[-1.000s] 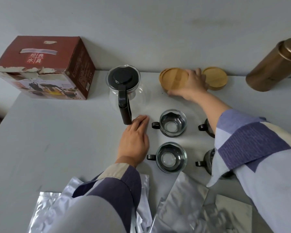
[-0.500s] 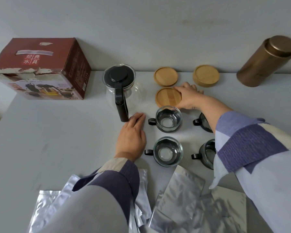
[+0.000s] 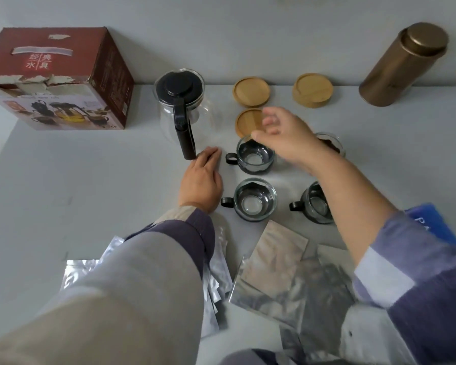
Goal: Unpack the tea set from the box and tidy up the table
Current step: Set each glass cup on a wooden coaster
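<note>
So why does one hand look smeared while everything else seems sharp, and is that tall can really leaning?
Head view: the right hand is motion-blurred, its fingers smeared above a glass cup; the left hand, flat on the table, is crisp. Head view: the bronze canister tilts and the red box splays outward, as wide-angle lenses do near the edges. Head view: light is soft, shadows faint.

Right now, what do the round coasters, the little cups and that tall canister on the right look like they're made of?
Coasters: likely bamboo or light wood, matte tan with a faint grain and a raised rim.
Cups: clear glass bowls, see-through to the table, each in a dark holder with a loop handle, plastic or metal, unclear.
Canister: probably metal, brushed bronze-gold with a soft sheen along its side.
</note>
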### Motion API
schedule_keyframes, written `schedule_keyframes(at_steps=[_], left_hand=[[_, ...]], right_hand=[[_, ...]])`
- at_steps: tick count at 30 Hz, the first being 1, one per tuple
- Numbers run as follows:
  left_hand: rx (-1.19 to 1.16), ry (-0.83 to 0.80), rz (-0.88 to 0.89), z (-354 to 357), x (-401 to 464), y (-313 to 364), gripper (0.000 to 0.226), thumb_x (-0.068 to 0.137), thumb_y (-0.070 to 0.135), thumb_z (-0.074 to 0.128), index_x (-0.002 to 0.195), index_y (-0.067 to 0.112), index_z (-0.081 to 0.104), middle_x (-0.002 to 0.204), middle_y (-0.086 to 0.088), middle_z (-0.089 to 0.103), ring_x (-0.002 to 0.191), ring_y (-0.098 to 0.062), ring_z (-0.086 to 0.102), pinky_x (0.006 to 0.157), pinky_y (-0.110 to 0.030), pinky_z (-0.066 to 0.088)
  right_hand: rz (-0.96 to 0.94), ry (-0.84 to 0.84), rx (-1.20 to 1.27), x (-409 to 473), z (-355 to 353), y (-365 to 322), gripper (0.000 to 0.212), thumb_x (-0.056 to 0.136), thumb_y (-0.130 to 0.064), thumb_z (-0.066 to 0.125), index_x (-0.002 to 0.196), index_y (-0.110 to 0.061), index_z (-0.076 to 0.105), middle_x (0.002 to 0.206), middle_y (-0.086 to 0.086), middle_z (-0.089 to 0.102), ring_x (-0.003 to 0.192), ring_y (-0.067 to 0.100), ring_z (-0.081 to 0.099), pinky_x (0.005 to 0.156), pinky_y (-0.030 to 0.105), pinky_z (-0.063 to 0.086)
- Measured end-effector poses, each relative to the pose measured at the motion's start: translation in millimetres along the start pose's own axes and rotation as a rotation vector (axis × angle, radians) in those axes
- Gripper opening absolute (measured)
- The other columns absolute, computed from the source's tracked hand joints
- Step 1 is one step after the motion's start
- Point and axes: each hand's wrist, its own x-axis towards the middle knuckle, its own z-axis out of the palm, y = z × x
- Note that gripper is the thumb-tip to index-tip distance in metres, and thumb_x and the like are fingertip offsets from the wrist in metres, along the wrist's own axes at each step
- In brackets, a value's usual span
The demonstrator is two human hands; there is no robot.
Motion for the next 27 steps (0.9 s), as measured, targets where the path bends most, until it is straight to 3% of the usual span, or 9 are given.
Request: schedule_keyframes(at_steps=[4,7,10,15,20,27], left_hand=[[0.004,-0.002,0.01,0.2,-0.2,-0.1,0.049,0.084,0.009,0.046,0.132,0.011,0.053,0.135,-0.001,0.05,0.116,-0.024,0.053,0.102,-0.033,0.042],[0.011,-0.004,0.005,0.1,-0.1,-0.5,0.05,0.084,0.009,0.045,0.133,0.011,0.053,0.135,-0.001,0.05,0.117,-0.024,0.053,0.102,-0.033,0.042],[0.013,-0.003,0.013,-0.4,-0.8,0.7,0.05,0.084,0.009,0.045,0.133,0.011,0.053,0.135,-0.001,0.05,0.118,-0.023,0.052,0.103,-0.032,0.041],[0.015,0.001,0.013,-1.7,-1.2,1.9,0.05,0.084,0.008,0.045,0.133,0.011,0.053,0.136,-0.002,0.05,0.12,-0.022,0.051,0.105,-0.03,0.038],[0.012,-0.004,0.004,-1.5,-1.6,3.0,0.05,0.084,0.007,0.045,0.133,0.011,0.053,0.136,-0.001,0.049,0.121,-0.021,0.05,0.105,-0.027,0.037],[0.018,-0.055,0.005,-5.1,-0.9,4.0,0.05,0.088,0.008,0.046,0.138,0.012,0.048,0.142,0.0,0.044,0.127,-0.021,0.044,0.108,-0.029,0.034]], right_hand=[[-0.081,0.104,0.039,-72.4,43.7,23.3,0.09,0.075,-0.034,0.076,0.146,-0.016,0.025,0.143,0.003,0.035,0.135,0.013,0.033,0.106,0.02,0.026],[-0.205,0.256,-0.012,-99.4,70.2,38.6,0.106,0.066,-0.032,0.084,0.147,-0.006,0.02,0.145,0.01,0.028,0.138,0.019,0.026,0.111,0.022,0.02],[-0.209,0.334,0.009,-106.2,84.9,52.6,0.112,0.062,-0.035,0.085,0.146,-0.001,0.02,0.145,0.015,0.029,0.138,0.025,0.027,0.112,0.024,0.02],[-0.138,0.388,0.081,-110.3,106.4,65.7,0.104,0.066,-0.042,0.077,0.144,0.0,0.024,0.141,0.014,0.039,0.133,0.024,0.038,0.112,0.032,0.031],[-0.087,0.485,0.069,-106.0,112.5,68.8,0.085,0.061,-0.018,0.085,0.132,0.0,0.042,0.127,0.012,0.052,0.121,0.027,0.051,0.103,0.023,0.036],[-0.142,0.483,0.16,-103.6,84.5,37.9,0.085,0.06,-0.02,0.088,0.13,-0.007,0.043,0.125,0.002,0.054,0.117,0.013,0.052,0.099,0.013,0.038]])
